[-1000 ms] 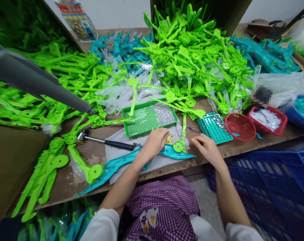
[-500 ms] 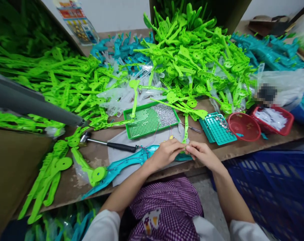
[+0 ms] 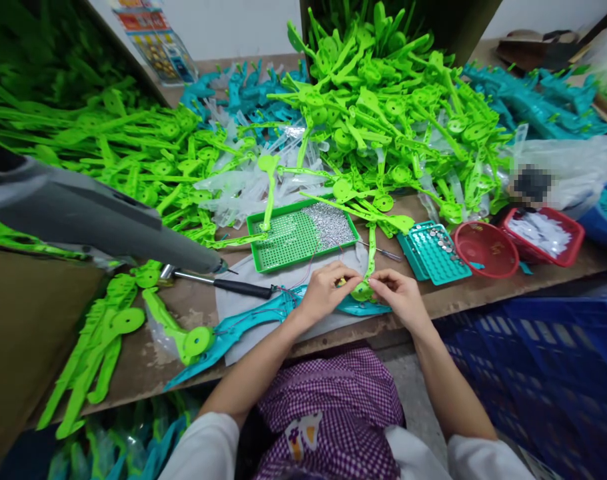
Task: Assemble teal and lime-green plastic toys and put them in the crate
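Observation:
Over the middle of the bench, my left hand (image 3: 326, 291) is closed in a pinch beside the round end of a lime-green plastic arm (image 3: 362, 292). From the other side, my right hand (image 3: 399, 297) pinches too, its fingertips at the same round end. Anything between the fingers is too small to make out. Beneath the hands lies a long blue plastic shell (image 3: 258, 316) with thin wires along it, resting on a grey cloth (image 3: 228, 300). A second green arm with a disc (image 3: 198, 345) lies over the shell's left part.
A grey power screwdriver (image 3: 108, 217) slants in from the left above a hammer (image 3: 238, 287). Behind my hands are a green tray of small metal parts (image 3: 283, 248) and a screwdriver (image 3: 387, 255). Teal trays (image 3: 446, 257) and red bowls (image 3: 486, 250) stand right. Green parts (image 3: 373, 127) are heaped behind.
My hands have moved slightly apart, uncovering the green arm's round end. The grey power screwdriver at the left has shifted right, its tip now above the hammer's handle.

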Available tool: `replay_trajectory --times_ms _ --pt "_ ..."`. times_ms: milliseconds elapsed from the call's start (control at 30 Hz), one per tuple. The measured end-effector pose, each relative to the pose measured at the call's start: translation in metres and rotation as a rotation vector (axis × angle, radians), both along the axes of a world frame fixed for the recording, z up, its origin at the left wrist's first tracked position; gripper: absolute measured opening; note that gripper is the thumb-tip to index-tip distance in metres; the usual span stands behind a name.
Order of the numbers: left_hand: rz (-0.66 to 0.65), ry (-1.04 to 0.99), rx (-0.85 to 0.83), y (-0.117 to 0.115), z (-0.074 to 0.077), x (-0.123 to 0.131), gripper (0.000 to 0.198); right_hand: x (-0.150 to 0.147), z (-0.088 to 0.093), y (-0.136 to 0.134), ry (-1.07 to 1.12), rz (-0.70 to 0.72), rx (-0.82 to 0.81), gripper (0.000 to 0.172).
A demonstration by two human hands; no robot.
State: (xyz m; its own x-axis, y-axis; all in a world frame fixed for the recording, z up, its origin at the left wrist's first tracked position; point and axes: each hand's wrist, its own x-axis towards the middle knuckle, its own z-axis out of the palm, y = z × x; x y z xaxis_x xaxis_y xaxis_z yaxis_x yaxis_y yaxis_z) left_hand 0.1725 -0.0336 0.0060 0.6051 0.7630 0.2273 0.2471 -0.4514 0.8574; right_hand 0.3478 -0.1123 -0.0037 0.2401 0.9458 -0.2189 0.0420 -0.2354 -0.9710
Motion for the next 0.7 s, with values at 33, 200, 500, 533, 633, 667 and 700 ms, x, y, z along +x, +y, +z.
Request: replay_trajectory --times_ms 33,200,500,533,633,667,700 --pt "-0.006 0.029 0.029 -0.0001 -0.0007 -0.0001 0.016 -0.0002 -0.0001 0.0004 -0.008 -0.005 0.004 0.029" --pt "-0.028 0.117 0.184 -0.0028 0.0004 -0.0008 0.013 -0.0008 0.0008 0.0003 -0.015 0.007 0.009 0.028" --pt "0.038 0.193 0.118 -0.0052 0.0032 0.0002 0.010 -0.0068 -0.0012 -0.0001 -0.158 -0.008 0.143 0.021" --pt "0.041 0.196 0.113 -0.0056 0.0034 0.0004 0.010 -0.0068 -0.0022 -0.0006 -0.170 -0.005 0.154 0.020" --pt "0.035 0.199 0.109 -0.0063 0.0040 0.0010 0.008 -0.0070 -0.0044 -0.0024 -0.197 -0.005 0.171 0.019" --pt "0.031 0.198 0.110 -0.0065 0.0041 0.0012 0.008 -0.0073 -0.0048 -0.0028 -0.203 -0.006 0.173 0.019" --pt "0.028 0.197 0.113 -0.0066 0.0040 0.0013 0.008 -0.0077 -0.0052 -0.0031 -0.204 -0.007 0.174 0.018"
